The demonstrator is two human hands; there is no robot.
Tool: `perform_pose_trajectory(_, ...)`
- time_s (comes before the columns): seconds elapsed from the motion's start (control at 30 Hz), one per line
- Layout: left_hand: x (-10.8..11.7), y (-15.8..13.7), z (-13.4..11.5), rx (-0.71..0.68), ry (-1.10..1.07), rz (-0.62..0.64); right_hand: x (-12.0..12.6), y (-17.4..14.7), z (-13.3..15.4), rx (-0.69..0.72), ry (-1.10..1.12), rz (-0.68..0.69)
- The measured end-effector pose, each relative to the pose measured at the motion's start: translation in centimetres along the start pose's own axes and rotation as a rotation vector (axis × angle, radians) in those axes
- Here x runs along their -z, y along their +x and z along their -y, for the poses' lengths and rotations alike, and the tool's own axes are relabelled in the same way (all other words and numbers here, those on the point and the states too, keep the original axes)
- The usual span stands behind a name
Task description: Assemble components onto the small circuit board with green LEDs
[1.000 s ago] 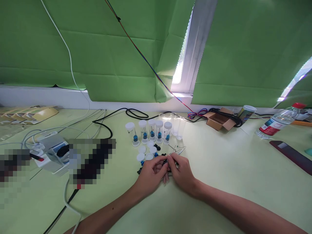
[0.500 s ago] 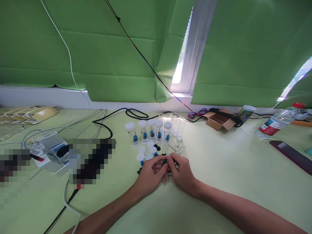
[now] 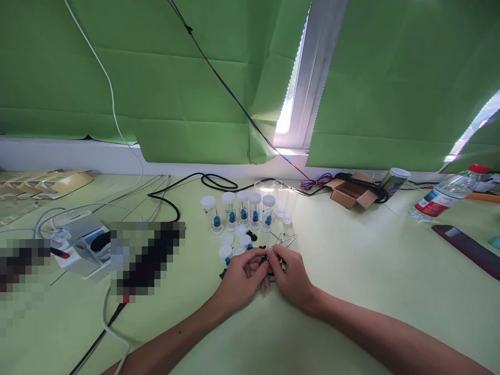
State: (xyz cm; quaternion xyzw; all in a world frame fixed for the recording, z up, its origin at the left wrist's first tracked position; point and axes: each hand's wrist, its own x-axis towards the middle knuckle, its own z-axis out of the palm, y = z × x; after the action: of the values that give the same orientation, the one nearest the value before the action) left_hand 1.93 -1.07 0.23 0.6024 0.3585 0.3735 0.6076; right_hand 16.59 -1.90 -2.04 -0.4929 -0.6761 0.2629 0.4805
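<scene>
small part (image 3: 264,259), mostly hidden, sits pinched between the meeting fingertips of the left hand (image 3: 242,275) and right hand (image 3: 292,276) — thin metal pieces (image 3: 289,241) lie just past them at two o'clock, white caps (image 3: 225,252) at ten, capped tubes (image 3: 255,208) upright at eleven — and farther off, an open box (image 3: 365,200) at two.

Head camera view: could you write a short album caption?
Left hand and right hand close together beside small black parts, before five white-capped clear tubes on a pale green table.

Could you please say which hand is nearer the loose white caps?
The left hand, just on the near side of the caps; the right hand is farther off, to their right.
</scene>
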Motion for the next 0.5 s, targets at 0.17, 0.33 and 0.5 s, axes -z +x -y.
perform_pose_trajectory(0.17, 0.00, -0.01, -0.14, 0.002, 0.014, -0.003, 0.01, 0.01, -0.10, 0.013, -0.016, -0.008)
perform_pose_trajectory(0.33, 0.02, 0.03, -0.05, -0.004, 0.012, -0.004, 0.05, 0.07, -0.04, 0.032, -0.047, -0.020)
perform_pose_trajectory(0.5, -0.03, 0.03, 0.04, -0.009, 0.006, -0.011, 0.01, 0.03, -0.01, 0.029, -0.049, -0.024)
